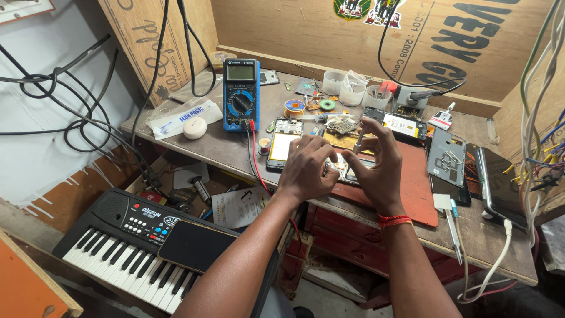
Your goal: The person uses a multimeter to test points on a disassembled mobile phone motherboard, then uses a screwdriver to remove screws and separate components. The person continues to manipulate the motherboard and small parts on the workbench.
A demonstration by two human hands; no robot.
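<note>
My left hand (307,168) rests fingers-down on an opened phone (343,171) lying on a red mat (412,188) on the workbench. My right hand (379,162) pinches a thin metal tool (356,146), its tip pointing down into the phone between my hands. A red thread band (393,220) circles my right wrist. Most of the opened phone is hidden under both hands.
A blue multimeter (241,94) with red and black leads stands at back left. Another open phone (283,143), a circuit board (341,125), small plastic cups (353,91), phone back covers (445,156) and a dark phone (500,188) crowd the bench. A small keyboard (118,247) lies lower left.
</note>
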